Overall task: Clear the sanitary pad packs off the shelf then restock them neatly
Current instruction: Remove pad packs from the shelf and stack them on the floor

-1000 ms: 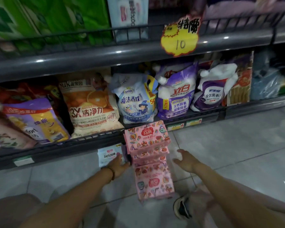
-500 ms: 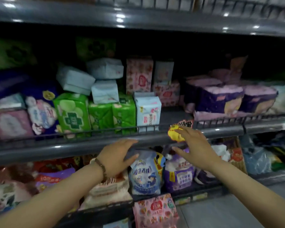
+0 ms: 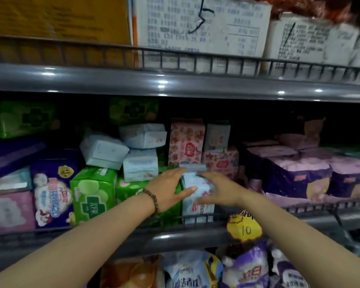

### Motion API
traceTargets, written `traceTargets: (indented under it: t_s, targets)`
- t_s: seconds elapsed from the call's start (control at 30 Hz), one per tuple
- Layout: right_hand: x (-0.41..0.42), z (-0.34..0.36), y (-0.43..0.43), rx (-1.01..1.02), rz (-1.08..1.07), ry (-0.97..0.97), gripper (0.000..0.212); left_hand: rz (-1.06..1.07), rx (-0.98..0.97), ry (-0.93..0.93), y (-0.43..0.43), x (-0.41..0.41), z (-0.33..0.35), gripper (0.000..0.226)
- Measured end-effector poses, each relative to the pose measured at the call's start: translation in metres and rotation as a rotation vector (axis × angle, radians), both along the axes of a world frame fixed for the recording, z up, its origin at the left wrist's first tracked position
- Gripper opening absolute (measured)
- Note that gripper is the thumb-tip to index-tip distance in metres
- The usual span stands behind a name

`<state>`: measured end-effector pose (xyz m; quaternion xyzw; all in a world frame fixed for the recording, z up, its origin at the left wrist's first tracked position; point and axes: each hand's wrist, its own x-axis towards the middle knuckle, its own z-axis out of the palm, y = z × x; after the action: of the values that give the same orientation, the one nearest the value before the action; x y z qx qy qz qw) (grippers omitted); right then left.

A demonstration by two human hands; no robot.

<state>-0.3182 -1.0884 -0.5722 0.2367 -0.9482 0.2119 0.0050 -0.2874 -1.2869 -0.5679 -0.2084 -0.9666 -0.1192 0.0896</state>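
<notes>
A light blue sanitary pad pack (image 3: 197,212) stands upright at the front of the middle shelf (image 3: 187,239), behind the wire rail. My left hand (image 3: 166,190) lies against its left side with the thumb stretched across its front. My right hand (image 3: 218,190) touches its top and right side with straight fingers. Behind it stand pink patterned packs (image 3: 186,142), and pale blue packs (image 3: 104,150) are piled loosely to the left. Green packs (image 3: 93,194) stand left of my left hand.
Purple and pink packs (image 3: 297,175) fill the shelf's right part, purple and pink ones (image 3: 52,196) the left. A yellow price tag (image 3: 244,227) hangs on the shelf edge. Printed cartons (image 3: 202,23) sit on the upper shelf. Detergent bags (image 3: 245,269) stand below.
My view rose from the floor stack of pink packs to the middle shelf. Both hands lifted from the floor, passed the shelf edge and came onto the light blue pack.
</notes>
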Motion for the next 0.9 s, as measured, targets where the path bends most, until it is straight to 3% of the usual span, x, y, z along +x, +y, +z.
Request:
traceTargets:
  t_s: [0.07, 0.17, 0.23, 0.33, 0.4, 0.47, 0.57, 0.9]
  targets:
    - [-0.008, -0.01, 0.006, 0.157, -0.011, 0.113, 0.096, 0.02, 0.026, -0.027, 0.003, -0.008, -0.002, 0.076]
    - [-0.013, -0.015, 0.019, 0.166, -0.019, 0.244, 0.093, 0.028, 0.041, -0.09, 0.006, -0.021, -0.001, 0.077]
    - [-0.016, -0.016, 0.028, 0.038, -0.019, 0.167, 0.085, 0.032, 0.095, -0.138, 0.008, -0.03, 0.0, 0.08]
    - [-0.018, -0.018, 0.046, -0.289, -0.026, -0.13, 0.076, 0.051, 0.15, -0.175, 0.01, -0.044, -0.002, 0.072]
    - [-0.02, -0.02, 0.06, -0.402, -0.059, -0.175, 0.083, 0.07, 0.122, -0.163, 0.015, -0.05, -0.006, 0.063]
    - [-0.018, -0.02, 0.072, -0.488, -0.095, -0.194, 0.076, 0.088, 0.091, -0.139, 0.022, -0.055, -0.008, 0.062]
    - [-0.017, -0.019, 0.084, -0.53, -0.103, -0.214, 0.059, 0.103, 0.043, -0.093, 0.031, -0.066, -0.002, 0.066]
    - [-0.025, -0.02, 0.105, -0.636, -0.11, -0.331, 0.06, 0.163, -0.169, -0.148, 0.039, -0.103, 0.005, 0.076]
